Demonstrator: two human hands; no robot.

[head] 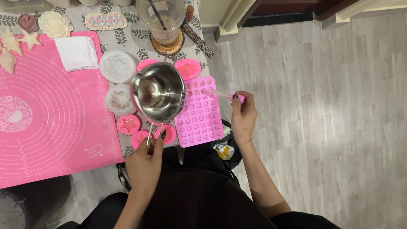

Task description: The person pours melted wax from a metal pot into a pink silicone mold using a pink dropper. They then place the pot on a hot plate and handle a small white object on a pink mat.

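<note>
The left hand (144, 163) was closed on the wire handle of a small metal pot (158, 91). The right hand (243, 116) pinched a pink dropper (224, 95) over the pink mold tray (199, 112) at the table's right edge. Only its top-row holes looked filled; most stayed empty.

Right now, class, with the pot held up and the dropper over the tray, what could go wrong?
1. The left hand holds the metal pot by its thin wire handle above the pink moulds; a tilt could spill liquid.
2. The dropper in the right hand may drip beside the small holes of the mould tray, which sits near the table edge.
</note>
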